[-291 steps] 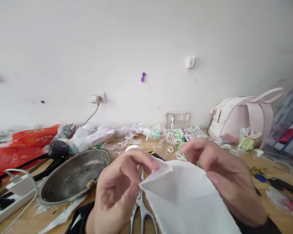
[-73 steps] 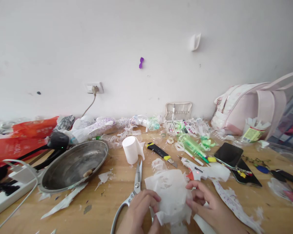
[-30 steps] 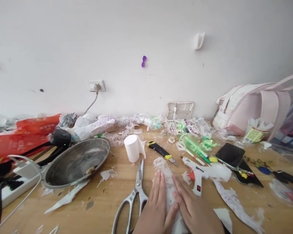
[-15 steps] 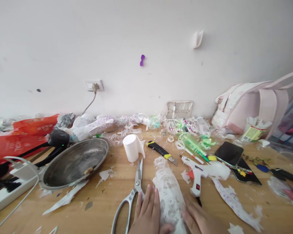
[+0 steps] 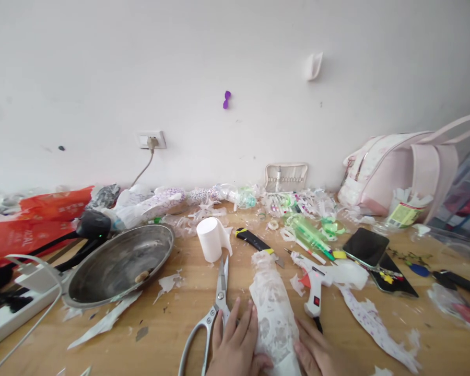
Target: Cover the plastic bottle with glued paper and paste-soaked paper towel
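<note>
A bottle-shaped object wrapped in white tissue (image 5: 273, 308) lies on the wooden table, its narrow end pointing away from me. My left hand (image 5: 237, 342) rests against its left side with the fingers spread, close to the handles of silver scissors (image 5: 220, 295). Along the right side of the wrapped object, my right hand (image 5: 317, 350) touches it with the fingertips, the fingers extended. A white paper roll (image 5: 209, 240) and a black and yellow utility knife (image 5: 254, 240) lie beyond it. To the right is a white glue gun (image 5: 316, 287).
At the left are an oval metal dish (image 5: 119, 266) and a white power strip (image 5: 11, 313). Phones (image 5: 366, 247), green plastic pieces (image 5: 309, 235) and a pink bag (image 5: 391, 172) are at the right. Plastic scraps line the wall.
The wrapped object has turned a little and its narrow end has shifted slightly right. Both hands stay against its sides, with small finger shifts.
</note>
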Demonstrator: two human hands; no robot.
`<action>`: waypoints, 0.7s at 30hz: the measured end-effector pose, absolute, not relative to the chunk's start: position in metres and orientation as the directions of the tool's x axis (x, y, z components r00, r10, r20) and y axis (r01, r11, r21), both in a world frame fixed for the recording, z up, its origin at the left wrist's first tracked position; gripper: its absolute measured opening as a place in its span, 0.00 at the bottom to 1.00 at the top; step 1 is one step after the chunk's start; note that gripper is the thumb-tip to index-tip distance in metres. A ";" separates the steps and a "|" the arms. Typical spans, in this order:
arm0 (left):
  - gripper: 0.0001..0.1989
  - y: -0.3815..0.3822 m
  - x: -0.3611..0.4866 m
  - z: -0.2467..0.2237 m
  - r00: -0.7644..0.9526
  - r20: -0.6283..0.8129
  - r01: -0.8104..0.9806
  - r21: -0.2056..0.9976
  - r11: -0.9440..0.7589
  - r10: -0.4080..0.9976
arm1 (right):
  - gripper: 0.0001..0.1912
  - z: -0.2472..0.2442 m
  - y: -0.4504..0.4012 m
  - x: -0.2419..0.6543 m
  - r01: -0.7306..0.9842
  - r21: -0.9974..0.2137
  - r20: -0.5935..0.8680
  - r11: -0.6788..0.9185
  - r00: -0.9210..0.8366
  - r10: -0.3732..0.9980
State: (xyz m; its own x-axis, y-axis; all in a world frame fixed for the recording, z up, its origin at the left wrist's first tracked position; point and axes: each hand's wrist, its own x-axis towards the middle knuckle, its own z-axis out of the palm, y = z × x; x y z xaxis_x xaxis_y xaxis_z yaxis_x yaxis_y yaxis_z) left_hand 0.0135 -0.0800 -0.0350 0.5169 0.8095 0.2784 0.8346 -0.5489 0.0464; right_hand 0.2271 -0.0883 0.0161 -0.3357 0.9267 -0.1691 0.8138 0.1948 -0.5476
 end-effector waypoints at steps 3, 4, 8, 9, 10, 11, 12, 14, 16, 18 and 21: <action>0.32 -0.082 0.011 -0.026 0.491 0.198 0.853 0.087 -0.514 0.848 | 0.27 0.024 -0.087 0.231 0.846 -0.512 -0.228 0.149 -0.302 0.926; 0.32 -0.083 0.010 -0.022 0.478 0.160 0.862 0.105 -0.496 0.864 | 0.27 0.026 -0.087 0.233 0.860 -0.496 -0.244 0.121 -0.273 0.931; 0.37 -0.084 0.009 -0.003 0.433 0.056 0.877 0.206 -0.435 0.900 | 0.29 0.034 -0.088 0.243 0.872 -0.489 -0.204 0.023 -0.139 0.969; 0.41 -0.084 0.010 0.001 0.420 0.056 0.876 0.236 -0.421 0.906 | 0.30 0.036 -0.088 0.244 0.864 -0.503 -0.176 0.022 -0.128 0.976; 0.46 -0.084 0.013 0.004 0.403 0.072 0.872 0.273 -0.406 0.912 | 0.30 0.039 -0.088 0.243 0.856 -0.516 -0.153 0.028 -0.125 0.980; 0.51 -0.084 0.016 0.006 0.394 0.093 0.859 0.316 -0.402 0.914 | 0.30 0.040 -0.087 0.241 0.851 -0.523 -0.139 0.039 -0.131 0.982; 0.56 -0.083 0.020 0.007 0.398 0.113 0.836 0.365 -0.410 0.911 | 0.30 0.041 -0.087 0.238 0.848 -0.528 -0.139 0.052 -0.147 0.979; 0.61 -0.083 0.030 0.004 0.434 0.134 0.774 0.452 -0.444 0.891 | 0.32 0.039 -0.086 0.231 0.846 -0.529 -0.157 0.068 -0.177 0.972; 0.60 -0.082 0.040 -0.003 0.468 0.129 0.744 0.476 -0.468 0.874 | 0.34 0.034 -0.086 0.224 0.842 -0.534 -0.163 0.080 -0.196 0.967; 0.56 -0.080 0.047 -0.012 0.499 0.126 0.754 0.425 -0.501 0.858 | 0.34 0.028 -0.086 0.221 0.827 -0.553 -0.144 0.098 -0.211 0.967; 0.52 -0.081 0.052 -0.026 0.499 0.142 0.786 0.341 -0.516 0.855 | 0.33 0.019 -0.087 0.219 0.794 -0.600 -0.119 0.094 -0.206 0.971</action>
State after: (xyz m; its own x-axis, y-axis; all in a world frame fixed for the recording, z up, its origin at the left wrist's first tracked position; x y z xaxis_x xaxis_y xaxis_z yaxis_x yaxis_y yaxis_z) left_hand 0.0524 -0.0808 -0.0256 0.4992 0.8547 0.1424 0.7859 -0.5158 0.3409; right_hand 0.2191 -0.0866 0.0195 -0.2056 0.9714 -0.1191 0.7941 0.0945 -0.6004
